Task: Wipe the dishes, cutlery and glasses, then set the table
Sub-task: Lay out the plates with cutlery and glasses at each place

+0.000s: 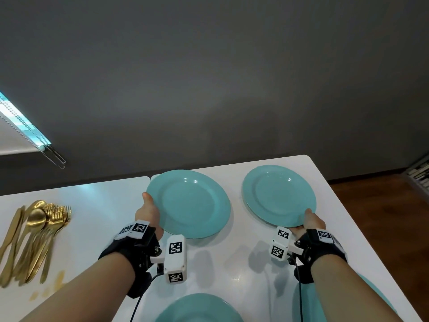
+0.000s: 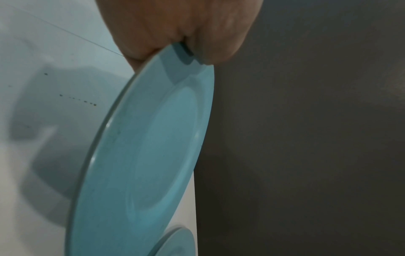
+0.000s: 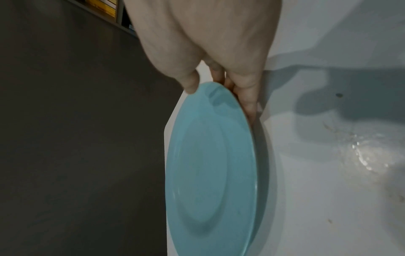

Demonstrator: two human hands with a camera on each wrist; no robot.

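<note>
Two round teal plates are held over the far half of the white bench (image 1: 232, 263), one in each hand. The left-hand teal plate (image 1: 188, 204) is gripped at its near-left rim by the left hand (image 1: 148, 211), thumb on top, fingers underneath; in the left wrist view the rim is seen pinched between thumb and fingers (image 2: 140, 52). The right-hand teal plate (image 1: 279, 195) is gripped at its near-right rim by the right hand (image 1: 311, 220), thumb over the rim, fingers (image 3: 245, 97) beneath.

Relation that matters: each plate extends away from its hand toward the far edge of the bench, so any lowering is led by the far rim. The left plate looks lifted clear, with a shadow cast under it. Whether the right plate is resting or just above the surface cannot be told.

Nearer than the held plates, two more teal plates are partly seen, one near plate (image 1: 199, 307) at the bottom edge and another near plate (image 1: 380, 296) under the right forearm. A pile of gold cutlery (image 1: 32, 240) lies on the bench well to the left of the left plate.

Judged: plate placing is under way; cutlery is not yet laid. No glasses are in view.
</note>
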